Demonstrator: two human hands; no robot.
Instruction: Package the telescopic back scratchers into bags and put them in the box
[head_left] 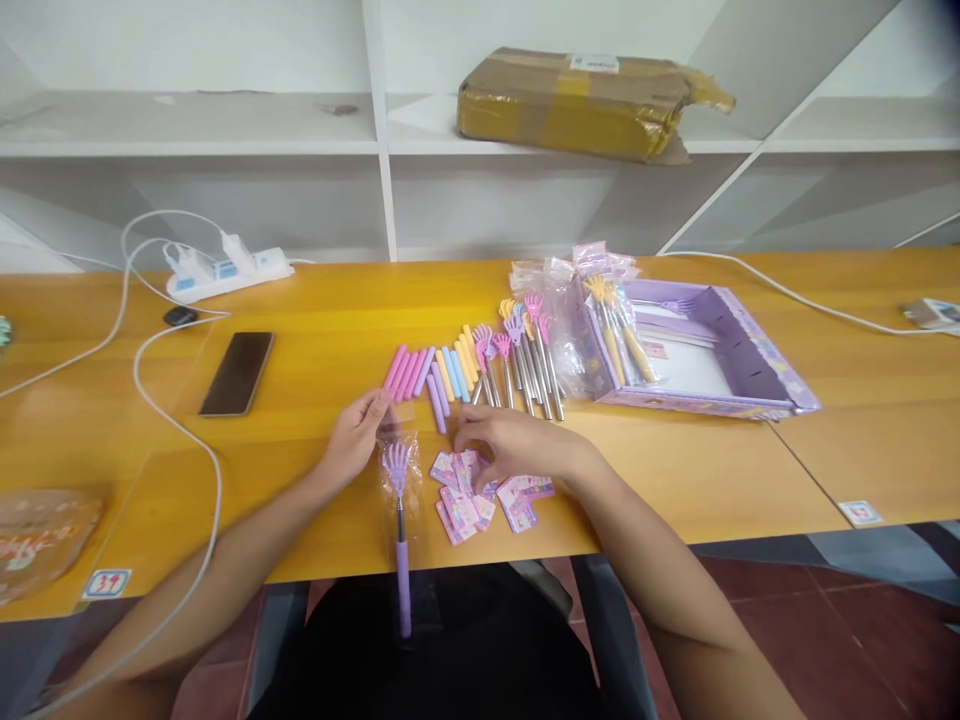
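Note:
My left hand (358, 432) pinches the top of a clear plastic bag (388, 428). Inside the bag is a back scratcher (401, 520) with a purple claw head, a metal shaft and a purple handle; its lower end hangs past the table edge. Over a loose pile of small pink and purple printed cards (457, 508), my right hand (499, 440) has its fingers bent and apart, and nothing shows between them. Behind my hands lie colored handle tubes (437, 402) in pink, purple, yellow and blue. Beside them are several scratcher heads on metal shafts (529, 360).
A purple box (757, 405) at the right holds bagged back scratchers (619, 335). A phone (237, 374), a power strip (232, 275) and white cables lie at the left. On the shelf above is a taped carton (577, 100).

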